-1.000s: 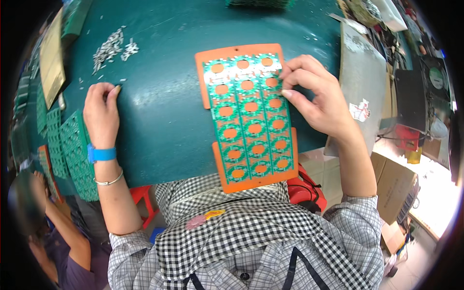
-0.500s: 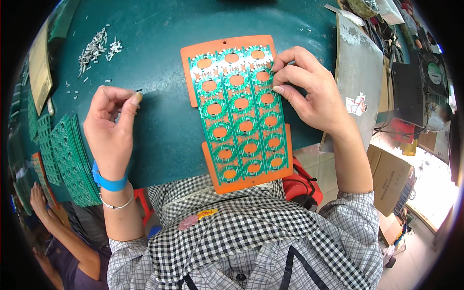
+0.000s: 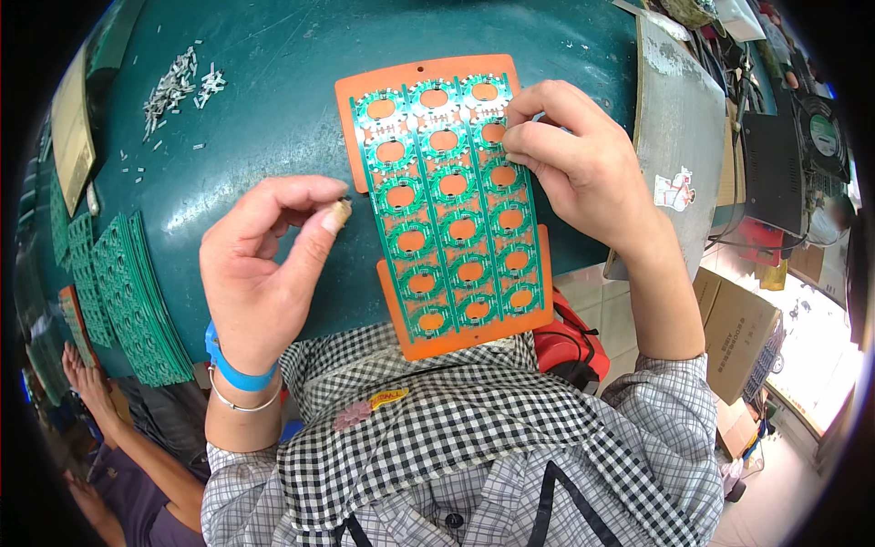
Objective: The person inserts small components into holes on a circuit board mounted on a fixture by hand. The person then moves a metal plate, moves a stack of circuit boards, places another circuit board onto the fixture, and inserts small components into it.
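L hand [image 3: 260,278]: raised over tabletop [image 3: 273,109], thumb + forefinger pinched on a tiny part [image 3: 344,202] at the fingertips; other fingers curled loose. Blue band + thin bangle on wrist.
R hand [image 3: 583,173]: fingers pressed on upper right edge of panel, thumb and forefinger gripping it there.
Panel [image 3: 451,196]: green circuit-board sheet w/ round cutouts in rows, lying on orange carrier plate [image 3: 474,333]; plate's near end overhangs tabletop edge toward person's chest.
Small parts [image 3: 178,87]: loose pile of pale bits, far left on tabletop, well apart from hands.
Board stack [image 3: 132,301]: more green sheets fanned at left edge.
Other person: an arm [image 3: 118,428] low left, beside the stack.
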{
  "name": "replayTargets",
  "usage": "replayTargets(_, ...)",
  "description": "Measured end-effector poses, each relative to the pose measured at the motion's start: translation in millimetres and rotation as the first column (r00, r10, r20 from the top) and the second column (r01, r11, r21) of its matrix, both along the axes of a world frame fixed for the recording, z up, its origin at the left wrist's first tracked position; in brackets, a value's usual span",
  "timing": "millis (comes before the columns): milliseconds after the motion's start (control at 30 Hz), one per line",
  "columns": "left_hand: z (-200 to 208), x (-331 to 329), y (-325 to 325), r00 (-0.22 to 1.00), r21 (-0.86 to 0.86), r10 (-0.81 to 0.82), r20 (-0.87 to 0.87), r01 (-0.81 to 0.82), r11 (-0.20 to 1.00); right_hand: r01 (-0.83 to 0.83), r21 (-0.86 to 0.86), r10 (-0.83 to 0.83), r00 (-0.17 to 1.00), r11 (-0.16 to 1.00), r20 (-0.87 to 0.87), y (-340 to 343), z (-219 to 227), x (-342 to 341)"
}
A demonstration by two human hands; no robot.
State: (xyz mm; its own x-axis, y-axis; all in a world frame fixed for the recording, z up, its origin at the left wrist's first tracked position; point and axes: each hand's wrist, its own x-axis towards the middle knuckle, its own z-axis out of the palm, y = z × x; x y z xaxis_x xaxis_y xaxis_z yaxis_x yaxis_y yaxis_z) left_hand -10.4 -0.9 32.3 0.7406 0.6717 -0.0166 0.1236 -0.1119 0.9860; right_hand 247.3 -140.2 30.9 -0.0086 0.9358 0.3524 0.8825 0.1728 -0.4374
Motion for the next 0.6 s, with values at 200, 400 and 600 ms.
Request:
replayTargets(200, 0, 6, -7, 0.999, -0.004, -0.04, 0.006, 0.04, 0.999, 0.055, 0.012, -0.055, 0.998, 0.998, -0.038, -3, -4, -1)
replayTargets(400, 0, 6, -10, 0.998, -0.052, -0.054, 0.024, 0.055, 0.997, 0.063, 0.018, -0.062, 0.998, 0.998, -0.029, -2, -5, -3)
replayTargets(600, -2, 8, -18, 0.997, -0.09, -0.062, 0.047, 0.066, 0.994, 0.007, -0.013, -0.006, 0.997, 1.0, 0.073, 0, 5, -9)
